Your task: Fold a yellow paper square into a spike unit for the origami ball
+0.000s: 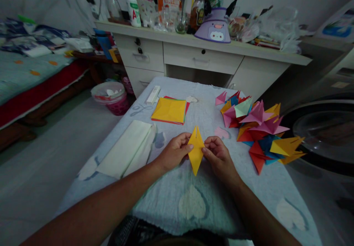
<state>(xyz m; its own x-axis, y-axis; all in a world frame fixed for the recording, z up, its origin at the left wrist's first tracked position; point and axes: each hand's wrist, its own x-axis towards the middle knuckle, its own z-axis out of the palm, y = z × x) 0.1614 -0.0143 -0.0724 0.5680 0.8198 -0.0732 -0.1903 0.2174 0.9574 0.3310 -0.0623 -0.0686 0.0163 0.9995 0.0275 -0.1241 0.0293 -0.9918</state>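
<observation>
A yellow sheet of origami paper point(196, 152), folded into a narrow diamond with a slit at its upper point, is held upright above the table. My left hand point(177, 150) pinches its left corner between thumb and fingers. At the right corner, my right hand point(218, 154) grips it with the thumb in front and the fingers curled. Beyond my hands lies a stack of square coloured paper point(169, 110), yellow on top. Folded paper cranes point(260, 128) in several colours are heaped to the right.
The table wears a pale cloth point(193, 205). A folded whitish sheet point(127, 148) and a small white box point(153, 94) lie on its left side. Behind stands a cluttered cabinet point(199, 54). A pink bin point(113, 97) is on the floor at left, a front-loading washer point(326, 124) at right.
</observation>
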